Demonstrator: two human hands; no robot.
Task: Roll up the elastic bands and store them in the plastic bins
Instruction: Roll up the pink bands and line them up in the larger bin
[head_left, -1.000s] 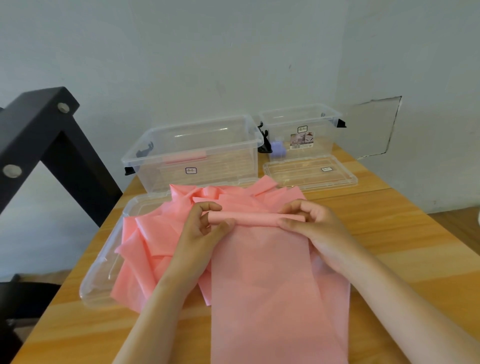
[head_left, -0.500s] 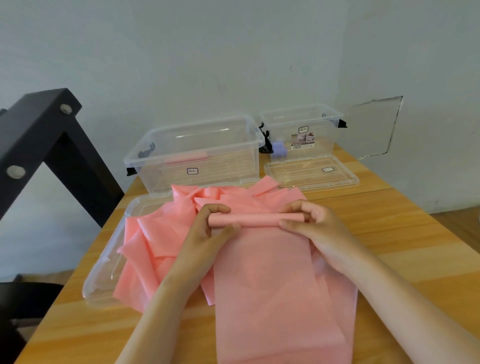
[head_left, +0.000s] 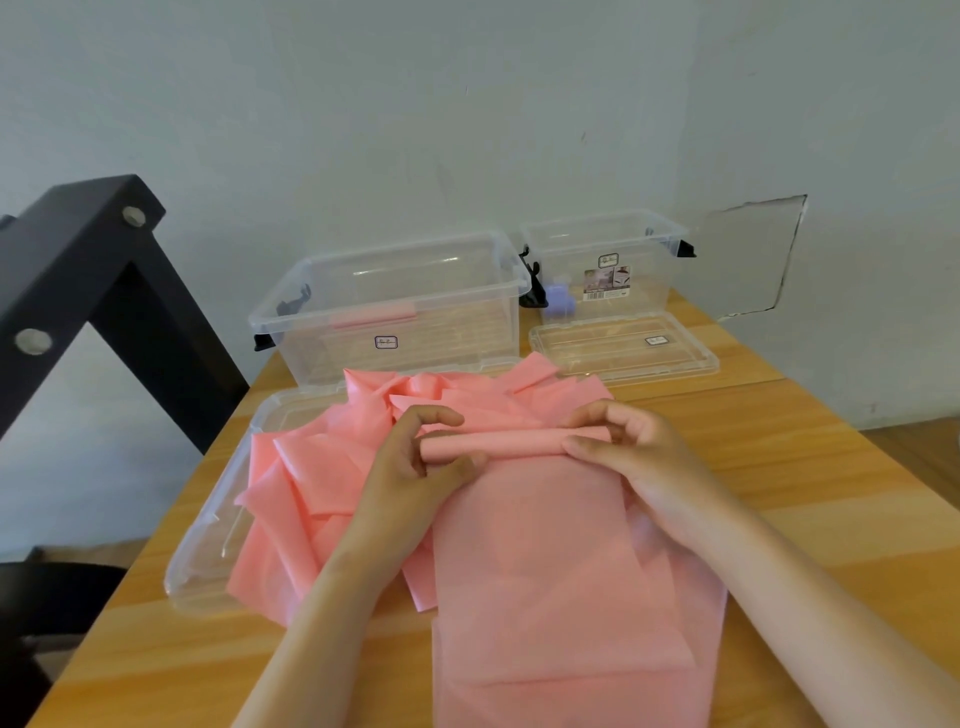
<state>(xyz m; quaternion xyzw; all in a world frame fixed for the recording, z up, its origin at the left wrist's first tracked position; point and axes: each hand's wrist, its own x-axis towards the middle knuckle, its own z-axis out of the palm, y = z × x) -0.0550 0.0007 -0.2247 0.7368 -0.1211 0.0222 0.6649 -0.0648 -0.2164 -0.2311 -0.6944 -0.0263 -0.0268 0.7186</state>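
A pink elastic band (head_left: 540, 561) lies flat along the wooden table toward me, its far end wound into a thin roll (head_left: 509, 442). My left hand (head_left: 415, 467) pinches the roll's left end between thumb and fingers. My right hand (head_left: 623, 452) grips the right end, fingers curled over it. Behind and left of the roll sits a crumpled heap of more pink bands (head_left: 332, 467). A large clear plastic bin (head_left: 395, 306) stands at the back with one pink roll (head_left: 374, 318) inside. A smaller clear bin (head_left: 608, 260) stands to its right.
A clear lid (head_left: 208, 540) lies under the heap at the left, and a second lid (head_left: 623, 348) rests in front of the small bin. A small purple thing (head_left: 558, 301) sits between the bins. A black metal frame (head_left: 93, 291) rises at the left table edge.
The roll has turned a little further toward me and looks slightly thicker. Both hands stay on its ends, shifted a touch nearer.
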